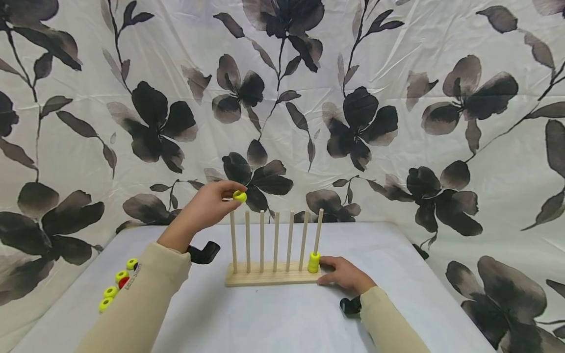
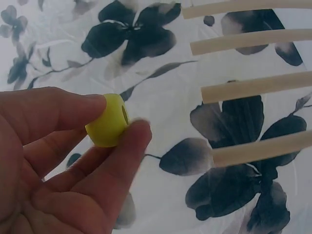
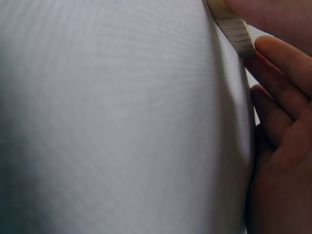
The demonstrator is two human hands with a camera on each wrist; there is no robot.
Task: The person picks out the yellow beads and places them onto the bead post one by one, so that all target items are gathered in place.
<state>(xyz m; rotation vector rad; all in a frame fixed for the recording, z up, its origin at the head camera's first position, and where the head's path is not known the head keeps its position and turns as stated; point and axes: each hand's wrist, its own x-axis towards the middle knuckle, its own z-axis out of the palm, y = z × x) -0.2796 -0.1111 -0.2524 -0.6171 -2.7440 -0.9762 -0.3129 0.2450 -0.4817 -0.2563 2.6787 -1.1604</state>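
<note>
My left hand (image 1: 211, 203) pinches a yellow bead (image 1: 240, 196) between thumb and fingertips, raised just above the top of the leftmost peg. In the left wrist view the hole of the bead (image 2: 109, 121) faces toward the pegs (image 2: 243, 90). A wooden peg stand (image 1: 271, 278) with a row of upright pegs sits on the table. Stacked yellow beads (image 1: 314, 263) surround the bottom of its rightmost peg. My right hand (image 1: 346, 274) holds the stand's right end, thumb at the front corner and fingers behind. The right wrist view shows its fingers (image 3: 282, 61) against the wooden end (image 3: 236, 34).
Several yellow beads (image 1: 110, 292) and a red bead (image 1: 123, 282) lie at the table's left side, partly behind the left sleeve (image 1: 145, 294). A white cloth covers the table (image 1: 247, 318). Behind it hangs a flowered curtain (image 1: 282, 132).
</note>
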